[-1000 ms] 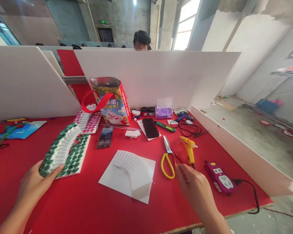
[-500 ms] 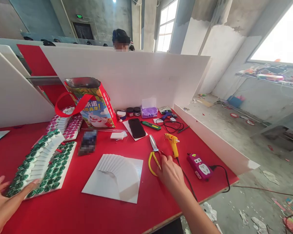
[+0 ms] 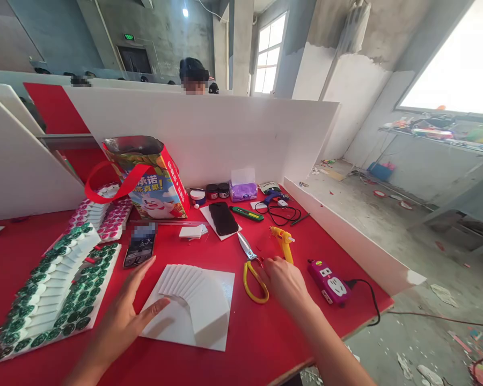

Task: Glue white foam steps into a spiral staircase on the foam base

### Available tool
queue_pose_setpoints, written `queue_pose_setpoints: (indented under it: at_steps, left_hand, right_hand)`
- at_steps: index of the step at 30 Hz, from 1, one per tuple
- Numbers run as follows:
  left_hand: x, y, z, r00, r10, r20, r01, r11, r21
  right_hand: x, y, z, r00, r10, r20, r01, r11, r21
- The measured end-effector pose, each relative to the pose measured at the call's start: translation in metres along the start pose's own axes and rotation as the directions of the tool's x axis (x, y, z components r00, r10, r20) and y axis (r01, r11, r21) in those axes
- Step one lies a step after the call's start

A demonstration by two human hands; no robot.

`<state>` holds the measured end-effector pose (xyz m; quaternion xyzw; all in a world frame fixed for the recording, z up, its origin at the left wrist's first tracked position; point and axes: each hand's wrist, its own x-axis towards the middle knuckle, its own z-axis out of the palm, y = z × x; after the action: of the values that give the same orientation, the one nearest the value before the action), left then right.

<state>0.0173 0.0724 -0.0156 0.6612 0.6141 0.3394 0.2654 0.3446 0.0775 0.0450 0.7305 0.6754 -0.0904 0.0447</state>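
My left hand (image 3: pixel 123 308) is open, fingers spread, over the left edge of a white foam board (image 3: pixel 167 335). Its thumb points at the curved fan of thin white pieces (image 3: pixel 209 311) on that board. Beyond its fingertips lies a phone with a lit screen (image 3: pixel 140 245). My right hand (image 3: pixel 285 279) is closed on the far-side handle of the scissors (image 3: pixel 256 284), whose yellow loop shows beside the thumb; the gripped handle is mostly hidden. A yellow glue gun (image 3: pixel 282 238) lies just beyond the knuckles, its lower end covered by the hand.
At left is a white model with green rosettes (image 3: pixel 84 292); behind it, a pink one (image 3: pixel 115 220) and a printed bag (image 3: pixel 156 187). A dark phone (image 3: pixel 223 219), green cutter (image 3: pixel 246 213), tissue pack (image 3: pixel 243 191) and purple power socket (image 3: pixel 329 282) lie around. A low white wall (image 3: pixel 354 236) edges the right.
My left hand has left the green-rosette model and moved right to the white board. The scissors have shifted slightly left and turned; my right hand has edged toward the glue gun.
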Motion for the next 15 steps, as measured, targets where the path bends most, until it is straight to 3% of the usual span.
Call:
queue_pose_setpoints:
  at_steps: [5,10,15]
  left_hand:
    - [-0.007,-0.017,0.016,1.0,-0.022,0.01,0.022,0.999,-0.034]
    - [-0.01,-0.032,0.029,0.994,0.108,0.024,-0.111,0.985,0.129]
    - [-0.01,-0.032,0.033,0.984,0.176,0.028,-0.178,0.96,0.215]
  right_hand:
    - [0.023,-0.002,-0.007,1.0,-0.004,-0.028,0.002,0.999,-0.044]
    - [0.045,-0.006,0.001,0.999,-0.042,0.025,0.045,0.993,-0.113]
    - [0.06,-0.008,0.009,0.991,-0.128,0.044,0.134,0.978,-0.161]
